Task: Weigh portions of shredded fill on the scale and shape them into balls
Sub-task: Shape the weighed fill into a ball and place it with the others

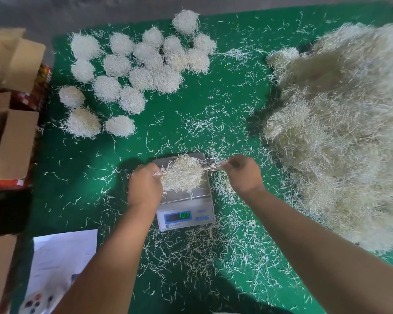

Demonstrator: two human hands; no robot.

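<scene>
Two hands are seen over a scale point(186, 214) that stands on a green mat point(225, 91). A portion point(182, 175) of shredded fill lies on the scale's metal pan, covering most of it. The left hand point(143, 184) is curled against the portion's left side, with strands gripped between its fingers. The right hand point(243, 173) is held just right of the pan, its fingers pinched on a thin bundle of strands point(210, 167) that is stretched from the portion to the fingertips. Green digits are lit on the scale's display point(178, 216), below the pan, but they are too blurred to be read with certainty.

Some twenty finished balls point(132, 69) are gathered on the far left part of the mat, several touching one another, well apart from the scale. A large loose heap point(340, 132) of the same fill is spread along the right side of the mat, near the right hand. Stray strands are scattered over the mat, most thickly around and in front of the scale.

Open cardboard boxes point(14, 132) are seen at the left edge, beside the mat. A white sheet point(64, 264) with printed pictures lies at the lower left, partly hidden by the left forearm.
</scene>
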